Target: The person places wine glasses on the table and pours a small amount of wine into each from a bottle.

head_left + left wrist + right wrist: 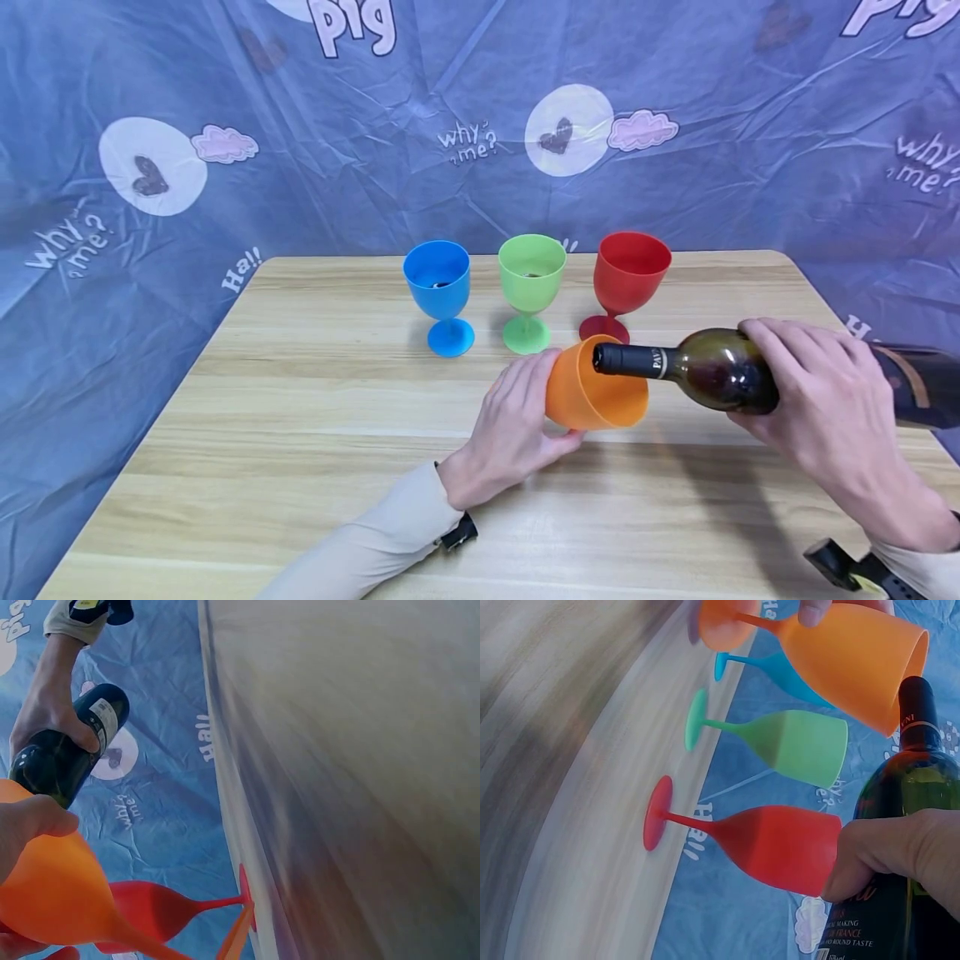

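My left hand [513,421] grips the bowl of an orange goblet [573,387], tilted so its mouth faces right. In my right hand [832,404] is a dark green wine bottle [716,367], held nearly level around its body. The bottle's black neck points left, its mouth overlapping the goblet's opening in the head view. From the right wrist, the bottle neck [917,712] shows right at the orange rim [919,660]. Behind them stand a blue goblet [438,279], a green goblet [531,275] and a red goblet [630,271], all upright. Small dark spots show inside the blue and green bowls.
The pale wooden table [300,400] ends at a back edge just behind the row of goblets. A blue printed cloth [360,167] hangs behind it and along both sides. Dark straps with small devices sit on both wrists.
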`<state>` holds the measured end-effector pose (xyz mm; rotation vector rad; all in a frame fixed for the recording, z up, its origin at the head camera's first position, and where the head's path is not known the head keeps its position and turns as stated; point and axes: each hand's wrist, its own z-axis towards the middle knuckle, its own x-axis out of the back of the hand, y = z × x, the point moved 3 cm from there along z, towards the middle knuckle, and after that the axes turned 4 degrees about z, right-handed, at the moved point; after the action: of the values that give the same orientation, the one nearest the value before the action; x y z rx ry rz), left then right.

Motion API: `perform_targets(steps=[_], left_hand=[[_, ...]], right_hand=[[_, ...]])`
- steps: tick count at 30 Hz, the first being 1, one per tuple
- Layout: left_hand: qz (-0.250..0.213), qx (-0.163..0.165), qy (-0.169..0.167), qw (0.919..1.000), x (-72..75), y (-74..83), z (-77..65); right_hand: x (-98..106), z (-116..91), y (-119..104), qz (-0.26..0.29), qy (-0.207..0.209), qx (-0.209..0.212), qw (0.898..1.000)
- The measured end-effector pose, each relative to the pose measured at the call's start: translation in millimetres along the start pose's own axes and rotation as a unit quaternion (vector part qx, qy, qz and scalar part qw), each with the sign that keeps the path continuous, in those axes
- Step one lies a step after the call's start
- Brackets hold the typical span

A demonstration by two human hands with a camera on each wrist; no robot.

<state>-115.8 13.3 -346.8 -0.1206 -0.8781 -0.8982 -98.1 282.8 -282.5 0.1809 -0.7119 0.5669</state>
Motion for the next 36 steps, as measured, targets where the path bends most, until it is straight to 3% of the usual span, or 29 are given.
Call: perform_targets(steps=[7, 15, 23, 36], left_hand=[[0.048, -0.027, 0.015, 0.9984, -0.1, 1.3, -0.4], [0.045, -0.037, 0.017, 0.9981, -1.2, 0.1, -0.2], [0.051, -0.048, 0.032, 0.9971, -0.8, -0.9, 0.7], [0.044, -0.053, 0.018, 0.9975, 0.2, -1.5, 0.2]], right_hand=[[0.3, -0.9, -0.1, 0.001, -0.003, 0.009, 1.0], [2.4, 2.1, -1.4, 0.003, -0.017, 0.019, 1.0], [5.0, 8.7, -5.3, -0.037, 0.008, 0.045, 0.998], [7.0, 13.1, -8.8, -0.045, 0.016, 0.069, 0.996]])
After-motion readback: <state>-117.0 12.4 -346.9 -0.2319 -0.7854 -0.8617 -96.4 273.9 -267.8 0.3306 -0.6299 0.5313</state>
